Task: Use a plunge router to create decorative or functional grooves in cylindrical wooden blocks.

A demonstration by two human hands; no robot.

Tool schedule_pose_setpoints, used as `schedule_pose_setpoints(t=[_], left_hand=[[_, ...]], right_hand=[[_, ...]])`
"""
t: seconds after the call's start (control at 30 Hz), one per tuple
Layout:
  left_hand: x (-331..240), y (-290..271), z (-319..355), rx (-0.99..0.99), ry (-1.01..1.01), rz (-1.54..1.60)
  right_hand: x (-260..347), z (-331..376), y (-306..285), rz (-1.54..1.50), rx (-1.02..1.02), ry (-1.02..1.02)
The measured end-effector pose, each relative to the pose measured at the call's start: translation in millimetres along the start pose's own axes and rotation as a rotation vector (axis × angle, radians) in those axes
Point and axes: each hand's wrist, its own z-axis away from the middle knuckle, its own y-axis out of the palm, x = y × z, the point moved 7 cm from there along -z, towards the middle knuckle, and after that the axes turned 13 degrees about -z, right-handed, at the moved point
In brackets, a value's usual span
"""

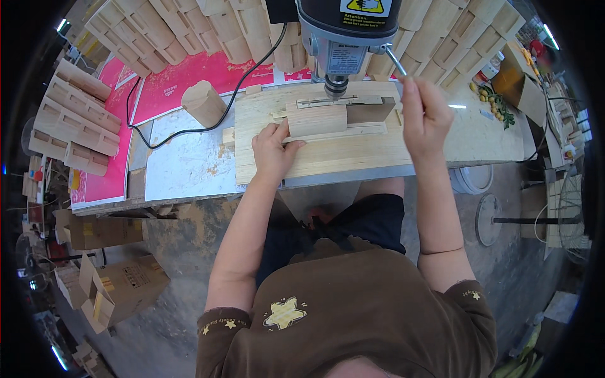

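Observation:
A drill press [350, 44] with a dark and grey head stands over a pale wooden work board [353, 150]. Its chuck [336, 86] hangs just above a rounded wooden block [318, 120], which lies on its side against a wood-and-metal fence [372, 112]. My left hand [273, 153] grips the block's left end, fingers at the end face and thumb at the near side. Raised at the right, my right hand [426, 116] is closed round the lower end of the metal feed lever [395, 60]. The drill bit's tip is too small to make out.
Several rows of slotted wooden pieces [142, 38] line the back, with more stacked at left [79, 126]. An upright block [203, 104] stands beside a black cable [220, 120]. Cardboard boxes [129, 283] sit on the floor; a white bucket [472, 179] is under the table's right side.

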Motion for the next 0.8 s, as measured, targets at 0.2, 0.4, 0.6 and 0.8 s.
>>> schedule_pose_setpoints(t=[0.2,0.4,0.6,0.8], left_hand=[[-1,1,-1,0.012,-0.007,-0.002],[-3,-4,-1,-0.065,0.025,0.027],[-14,-6,-1,-0.081,0.045,-0.071],[-42,13,-10,-0.044,0.073,-0.102]], right_hand=[[-44,39,21,-0.081,-0.053,-0.161],[-35,36,22,0.033,-0.019,-0.234],[14,-50,-6,0.065,-0.016,-0.201],[-39,-161,31,0.347,0.027,-0.081]])
